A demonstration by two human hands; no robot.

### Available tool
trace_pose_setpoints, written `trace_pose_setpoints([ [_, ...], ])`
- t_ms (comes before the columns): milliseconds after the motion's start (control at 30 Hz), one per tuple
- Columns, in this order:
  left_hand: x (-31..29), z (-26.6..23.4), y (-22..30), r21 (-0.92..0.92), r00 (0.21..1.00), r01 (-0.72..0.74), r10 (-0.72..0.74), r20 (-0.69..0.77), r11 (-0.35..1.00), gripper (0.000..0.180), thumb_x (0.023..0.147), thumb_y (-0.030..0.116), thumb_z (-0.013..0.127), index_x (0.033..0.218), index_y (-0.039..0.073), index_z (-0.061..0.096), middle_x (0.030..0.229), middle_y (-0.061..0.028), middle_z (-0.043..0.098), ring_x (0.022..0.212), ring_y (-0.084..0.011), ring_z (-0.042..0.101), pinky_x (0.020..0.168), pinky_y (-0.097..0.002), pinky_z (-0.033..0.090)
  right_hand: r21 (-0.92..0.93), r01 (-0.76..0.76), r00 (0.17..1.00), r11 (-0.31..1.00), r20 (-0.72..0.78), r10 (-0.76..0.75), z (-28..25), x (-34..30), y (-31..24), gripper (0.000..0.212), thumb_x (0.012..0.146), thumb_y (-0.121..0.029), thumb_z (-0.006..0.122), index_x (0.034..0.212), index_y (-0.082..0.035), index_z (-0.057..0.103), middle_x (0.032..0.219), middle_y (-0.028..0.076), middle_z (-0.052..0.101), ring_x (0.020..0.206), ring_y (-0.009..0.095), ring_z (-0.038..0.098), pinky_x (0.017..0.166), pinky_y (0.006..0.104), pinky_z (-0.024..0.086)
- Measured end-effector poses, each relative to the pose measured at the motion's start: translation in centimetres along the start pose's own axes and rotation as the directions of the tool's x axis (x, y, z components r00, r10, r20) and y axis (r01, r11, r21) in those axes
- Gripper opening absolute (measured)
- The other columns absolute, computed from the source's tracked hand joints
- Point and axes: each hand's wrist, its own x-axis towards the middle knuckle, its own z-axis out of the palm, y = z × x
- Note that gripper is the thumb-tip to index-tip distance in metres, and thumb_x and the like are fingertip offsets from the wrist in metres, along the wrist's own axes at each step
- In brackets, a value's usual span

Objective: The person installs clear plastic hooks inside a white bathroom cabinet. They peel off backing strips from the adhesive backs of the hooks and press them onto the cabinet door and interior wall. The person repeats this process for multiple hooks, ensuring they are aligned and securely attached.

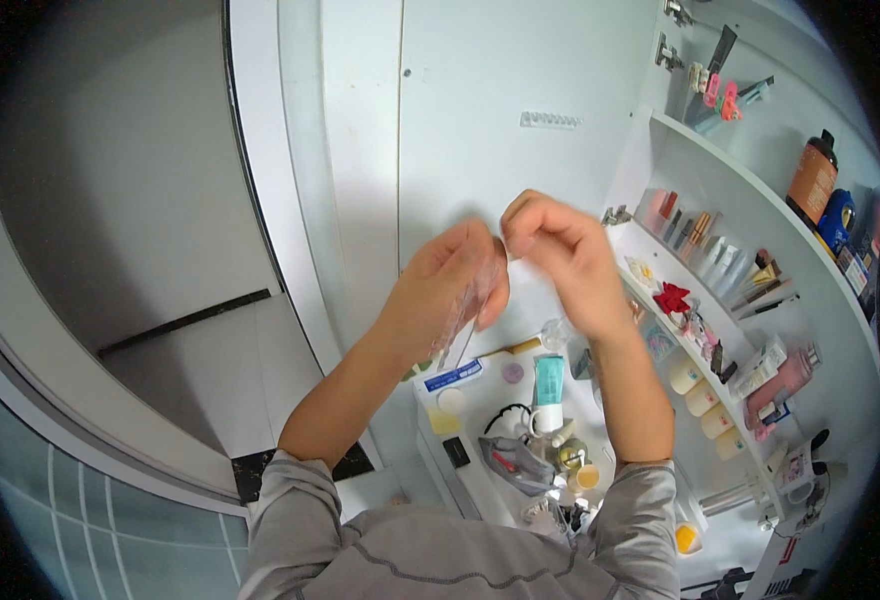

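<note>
My left hand [438, 290] is closed around a clear plastic strip [450, 335], which hangs slanting down below the fingers. Beside it, my right hand [565, 255] has its fingertips pinched together close to the left fingertips. Whatever sits in that pinch is too small and blurred to make out. Both hands are raised in front of a white cabinet door [500, 60]. A similar clear notched strip [552, 120] is fixed to that door.
Below my hands a white surface [485, 400] carries a teal tube [550, 380], a blue-and-white box [453, 376] and a grey pouch [516, 466]. To the right, open cabinet shelves [760, 175] hold cosmetics, a brown bottle [813, 180] and a red bow [672, 298].
</note>
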Motion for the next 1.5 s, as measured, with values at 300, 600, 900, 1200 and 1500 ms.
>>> trace_pose_setpoints([
  [300, 1.2, -4.2, 3.0, 0.203, 0.976, -0.192, 0.208, -0.058, 0.96, 0.035, 0.095, 0.042, 0.045, 0.078, 0.012, 0.04, 0.067, -0.0013, 0.039, 0.053, -0.0107, 0.041, 0.048, -0.0223, 0.029, -0.68, 0.477, 0.767, 0.557, 0.013, -0.641, 0.5, 10.3, 2.9, 0.042, 0.078, -0.001, 0.06, 0.119, -0.006, 0.051, 0.104, 0.013, 0.061, 0.096, 0.03, 0.058, 0.083, 0.0358, 0.048],
  [600, 4.1, -6.5, 2.8, 0.226, 0.972, -0.222, 0.234, -0.028, 0.948, 0.034, 0.096, 0.04, 0.043, 0.078, 0.011, 0.042, 0.065, -0.0017, 0.041, 0.053, -0.0115, 0.042, 0.048, -0.0232, 0.03, -0.786, 0.543, 0.665, 0.295, 0.187, -0.723, 1.2, 12.8, 5.8, 0.051, 0.068, 0.004, 0.058, 0.117, -0.007, 0.051, 0.094, 0.01, 0.06, 0.087, 0.028, 0.058, 0.072, 0.0359, 0.049],
  [900, 4.7, -8.1, 2.0, 0.251, 0.953, -0.282, 0.239, 0.186, 0.926, 0.043, 0.092, 0.049, 0.046, 0.075, 0.011, 0.037, 0.063, -0.0028, 0.042, 0.05, -0.0117, 0.044, 0.047, -0.0243, 0.032, -0.742, 0.532, 0.75, 0.408, 0.188, -0.634, -1.4, 13.4, 3.8, 0.043, 0.065, 0.006, 0.058, 0.106, -0.006, 0.058, 0.099, 0.009, 0.058, 0.088, 0.026, 0.057, 0.071, 0.0341, 0.049],
  [1200, 4.7, -8.0, 1.9, 0.214, 0.948, -0.3, 0.264, 0.18, 0.93, 0.044, 0.092, 0.049, 0.047, 0.074, 0.011, 0.035, 0.062, -0.0037, 0.042, 0.049, -0.0113, 0.044, 0.045, -0.0235, 0.031, -0.768, 0.63, 0.612, 0.117, 0.398, -0.683, -0.7, 14.4, 3.8, 0.021, 0.064, 0.002, 0.059, 0.085, -0.004, 0.058, 0.088, 0.006, 0.057, 0.081, 0.023, 0.056, 0.066, 0.0341, 0.048],
  [1500, 4.2, -7.9, 2.6, 0.26, 0.952, -0.291, 0.251, 0.175, 0.921, 0.044, 0.092, 0.049, 0.048, 0.074, 0.011, 0.035, 0.062, -0.003, 0.042, 0.049, -0.0101, 0.043, 0.045, -0.0229, 0.031, -0.647, 0.658, 0.732, 0.385, 0.431, -0.527, -2.2, 14.7, 1.6, 0.015, 0.073, 0.001, 0.058, 0.087, -0.002, 0.055, 0.087, 0.01, 0.056, 0.079, 0.028, 0.055, 0.069, 0.0354, 0.048],
])
